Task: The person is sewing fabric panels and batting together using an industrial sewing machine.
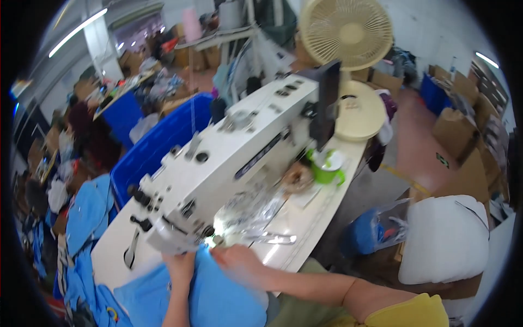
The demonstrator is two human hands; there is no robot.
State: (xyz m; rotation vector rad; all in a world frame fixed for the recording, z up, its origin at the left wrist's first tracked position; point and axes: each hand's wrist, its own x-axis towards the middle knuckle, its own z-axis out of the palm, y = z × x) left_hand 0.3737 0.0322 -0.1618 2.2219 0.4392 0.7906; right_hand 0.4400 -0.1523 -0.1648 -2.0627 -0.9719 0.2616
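A white sewing machine (229,152) stands on a pale table (109,256), a small light glowing by its needle area. Blue fabric (223,294) lies beneath the machine head and over the near edge. My left hand (180,264) rests on that fabric just under the head, its fingertips hidden. Slightly right of it, my right hand (237,261), somewhat blurred, has curled fingers gripping the fabric beside the lit presser-foot area. A metal tool (278,238), probably scissors or tweezers, lies right of the needle area.
Blue bin (131,163) behind the machine; beige fan (348,32); green cup (327,169) and brown roll (297,177) at the table's right. White padded bundle (444,240) and cardboard boxes (457,136) at right. More blue fabric (87,212) and a person in dark red (90,131) at left.
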